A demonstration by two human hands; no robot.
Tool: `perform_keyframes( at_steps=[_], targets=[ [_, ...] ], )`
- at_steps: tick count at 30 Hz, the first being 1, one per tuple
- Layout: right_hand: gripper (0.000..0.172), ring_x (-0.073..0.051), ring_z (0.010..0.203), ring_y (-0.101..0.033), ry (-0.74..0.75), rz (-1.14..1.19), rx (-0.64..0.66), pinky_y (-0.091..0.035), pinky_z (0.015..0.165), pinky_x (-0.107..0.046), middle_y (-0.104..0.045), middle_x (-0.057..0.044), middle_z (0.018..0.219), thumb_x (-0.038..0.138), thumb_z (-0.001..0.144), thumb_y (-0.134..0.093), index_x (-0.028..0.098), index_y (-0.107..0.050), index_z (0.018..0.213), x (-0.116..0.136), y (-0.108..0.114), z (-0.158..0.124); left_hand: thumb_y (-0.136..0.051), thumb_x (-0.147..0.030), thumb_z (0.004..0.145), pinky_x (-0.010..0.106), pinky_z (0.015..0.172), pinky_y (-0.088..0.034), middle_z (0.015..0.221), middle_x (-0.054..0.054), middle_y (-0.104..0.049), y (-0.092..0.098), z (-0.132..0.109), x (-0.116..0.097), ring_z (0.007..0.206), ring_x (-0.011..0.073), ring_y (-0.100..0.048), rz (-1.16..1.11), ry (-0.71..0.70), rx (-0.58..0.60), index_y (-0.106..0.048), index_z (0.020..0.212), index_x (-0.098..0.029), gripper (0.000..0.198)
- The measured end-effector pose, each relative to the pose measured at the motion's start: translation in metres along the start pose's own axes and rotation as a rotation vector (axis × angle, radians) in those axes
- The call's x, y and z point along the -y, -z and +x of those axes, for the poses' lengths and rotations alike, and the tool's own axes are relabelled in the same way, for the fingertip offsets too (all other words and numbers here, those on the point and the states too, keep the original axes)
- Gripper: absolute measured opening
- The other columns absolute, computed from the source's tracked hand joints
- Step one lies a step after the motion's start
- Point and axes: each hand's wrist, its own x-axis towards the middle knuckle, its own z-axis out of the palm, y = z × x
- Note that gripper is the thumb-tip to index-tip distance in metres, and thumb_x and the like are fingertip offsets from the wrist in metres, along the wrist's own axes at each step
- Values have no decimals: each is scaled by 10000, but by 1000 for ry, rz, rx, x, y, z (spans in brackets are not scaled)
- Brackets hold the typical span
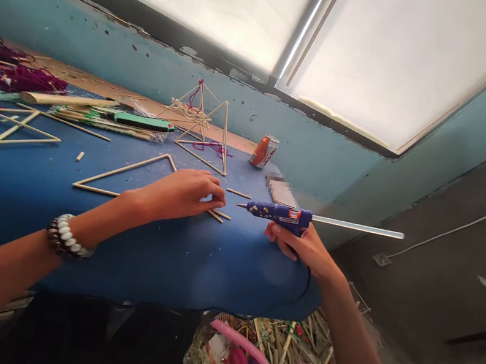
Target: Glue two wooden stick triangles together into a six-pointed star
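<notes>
A blue hot glue gun [279, 214] with a clear glue stick [356, 227] is gripped in the closed right hand [301, 248] at the edge of a blue-covered table [154, 266], below a frosted window [384, 63] in a chipped teal wall [108, 41]. To its left, the left hand [176, 194] pinches thin wooden sticks [217, 215] beside a stick triangle [97, 189]. Beyond both hands stand a stick pyramid [225, 138] and an orange drink can [264, 151].

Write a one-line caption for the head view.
Right hand holds a blue hot glue gun while left hand touches thin wooden sticks.
</notes>
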Motion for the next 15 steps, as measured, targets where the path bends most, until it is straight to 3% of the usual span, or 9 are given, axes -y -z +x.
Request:
perform_keyframes(
  at_steps=[7,12,15],
  targets=[
    [422,-74,442,-406,-10,-100,61,-310,445,-264,-639,-13,713,586,857,-695,164,-697,852,3,4,-6,-524,-345,1006,356,911,-444,1025,55,-732,-10,-23,-13,1002,222,-614,168,-38,-86,-774,1005,-235,273],
    [416,-76,397,-385,-1,-90,114,-272,407,-253,-525,28,545,575,893,-676,168,-682,805,-1,5,-5,-476,-341,1037,402,958,-432,1084,75,-727,-22,-35,-25,1058,245,-587,212,-2,-147,-769,1014,-206,323],
    [411,-64,372,-366,-4,-62,139,-241,395,-252,-540,20,542,555,911,-669,165,-677,783,-3,5,-2,-465,-347,1047,408,951,-432,1097,77,-726,-25,-36,-26,1064,250,-570,235,0,-155,-767,1047,-191,339]
  ],
)
